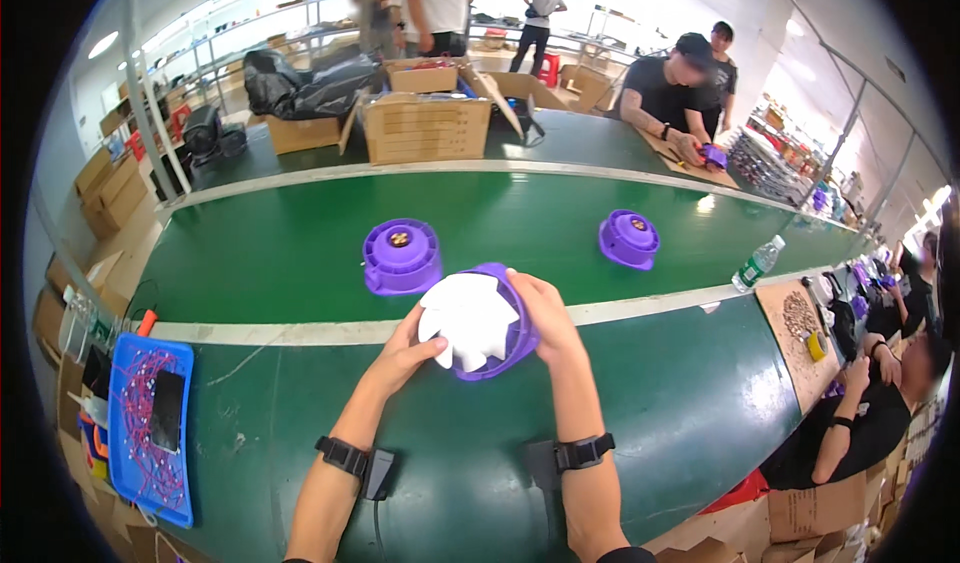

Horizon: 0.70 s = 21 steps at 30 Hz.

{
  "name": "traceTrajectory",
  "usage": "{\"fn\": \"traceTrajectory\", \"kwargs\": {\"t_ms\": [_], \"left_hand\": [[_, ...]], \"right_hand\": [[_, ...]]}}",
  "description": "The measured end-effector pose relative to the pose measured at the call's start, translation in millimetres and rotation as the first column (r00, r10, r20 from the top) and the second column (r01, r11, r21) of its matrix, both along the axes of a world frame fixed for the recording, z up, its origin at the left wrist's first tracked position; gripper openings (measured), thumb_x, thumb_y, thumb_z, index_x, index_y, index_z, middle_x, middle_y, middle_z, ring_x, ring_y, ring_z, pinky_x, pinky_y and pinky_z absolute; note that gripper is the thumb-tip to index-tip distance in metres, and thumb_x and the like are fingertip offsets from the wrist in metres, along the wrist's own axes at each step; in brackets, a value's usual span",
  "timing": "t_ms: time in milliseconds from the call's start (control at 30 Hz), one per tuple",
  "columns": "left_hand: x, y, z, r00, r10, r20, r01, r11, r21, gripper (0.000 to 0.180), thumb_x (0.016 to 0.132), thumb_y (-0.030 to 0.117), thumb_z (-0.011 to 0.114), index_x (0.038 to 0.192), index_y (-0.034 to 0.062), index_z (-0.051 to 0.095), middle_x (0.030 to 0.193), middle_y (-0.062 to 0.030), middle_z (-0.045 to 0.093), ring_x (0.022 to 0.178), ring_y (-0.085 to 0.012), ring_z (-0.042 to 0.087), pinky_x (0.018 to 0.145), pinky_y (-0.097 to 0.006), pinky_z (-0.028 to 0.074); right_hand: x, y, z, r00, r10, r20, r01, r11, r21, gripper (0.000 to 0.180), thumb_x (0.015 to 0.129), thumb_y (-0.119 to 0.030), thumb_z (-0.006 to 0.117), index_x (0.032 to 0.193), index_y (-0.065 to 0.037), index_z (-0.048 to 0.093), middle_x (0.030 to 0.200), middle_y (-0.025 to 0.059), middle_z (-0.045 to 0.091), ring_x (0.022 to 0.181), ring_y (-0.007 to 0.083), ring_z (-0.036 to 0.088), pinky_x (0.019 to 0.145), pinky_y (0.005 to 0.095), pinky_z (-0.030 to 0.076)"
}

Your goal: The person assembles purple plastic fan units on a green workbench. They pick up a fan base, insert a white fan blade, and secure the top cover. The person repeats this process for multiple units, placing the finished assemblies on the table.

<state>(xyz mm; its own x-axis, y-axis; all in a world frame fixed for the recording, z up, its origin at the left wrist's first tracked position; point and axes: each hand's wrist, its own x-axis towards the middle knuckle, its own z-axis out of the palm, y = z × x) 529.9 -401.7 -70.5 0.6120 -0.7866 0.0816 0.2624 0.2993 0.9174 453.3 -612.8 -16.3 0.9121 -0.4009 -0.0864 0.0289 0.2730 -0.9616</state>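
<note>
Your left grip (pixel 408 347) is clamped on the white bladed wheel (pixel 468 319), thumb on its face, and your right grip (pixel 543 315) on the purple housing (pixel 524 335) behind it, mid-frame; another purple unit (pixel 402 265) sits just upper left of them.

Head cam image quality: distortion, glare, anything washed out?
Head view: fisheye bows the green belt; head view: bright glare at right on the green table, smaller patch on the belt; head view: the white fan wheel looks nearly washed out, blades readable.
</note>
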Motion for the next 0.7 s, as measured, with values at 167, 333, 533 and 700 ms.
{"fn": "traceTrajectory", "kwargs": {"t_ms": [167,333,533,700], "left_hand": [[7,-1,20,0.928,0.143,0.345,-0.147,0.989,-0.015,0.087,0.083,0.024,0.071,0.152,0.0034,0.022,0.149,-0.0170,0.035,0.141,-0.0290,0.031,0.114,-0.041,0.027],[0,0,54,0.761,0.171,0.626,-0.282,0.956,0.083,0.096,0.079,0.021,0.076,0.153,0.0032,0.017,0.154,-0.0214,0.027,0.142,-0.0329,0.029,0.115,-0.043,0.027],[2,3,45,0.676,0.136,0.724,-0.344,0.928,0.147,0.113,0.070,0.027,0.084,0.153,0.0017,0.011,0.152,-0.0224,0.025,0.143,-0.0323,0.026,0.117,-0.040,0.023],[-2,-9,43,0.553,0.185,0.813,-0.416,0.906,0.077,0.105,0.067,0.034,0.086,0.144,-0.0028,0.025,0.139,-0.0229,0.038,0.132,-0.0329,0.039,0.111,-0.040,0.032]], "right_hand": [[-5,-3,6,0.998,0.038,0.044,-0.046,0.978,0.202,0.039,0.097,-0.030,0.060,0.116,0.004,0.061,0.102,0.0095,0.068,0.088,0.0134,0.065,0.081,0.0285,0.053],[0,19,17,0.999,-0.049,0.015,0.049,0.999,0.014,0.043,0.097,-0.031,0.059,0.123,0.004,0.056,0.107,0.0108,0.066,0.094,0.0140,0.063,0.083,0.0289,0.052],[16,48,5,0.998,-0.009,0.064,0.011,1.000,-0.026,0.044,0.098,-0.027,0.059,0.129,0.004,0.052,0.111,0.0109,0.064,0.095,0.0137,0.062,0.085,0.0271,0.050],[9,39,9,0.998,-0.042,0.041,0.047,0.990,-0.131,0.047,0.092,-0.020,0.067,0.129,0.004,0.052,0.112,0.0132,0.064,0.098,0.0167,0.063,0.085,0.0317,0.052]]}}
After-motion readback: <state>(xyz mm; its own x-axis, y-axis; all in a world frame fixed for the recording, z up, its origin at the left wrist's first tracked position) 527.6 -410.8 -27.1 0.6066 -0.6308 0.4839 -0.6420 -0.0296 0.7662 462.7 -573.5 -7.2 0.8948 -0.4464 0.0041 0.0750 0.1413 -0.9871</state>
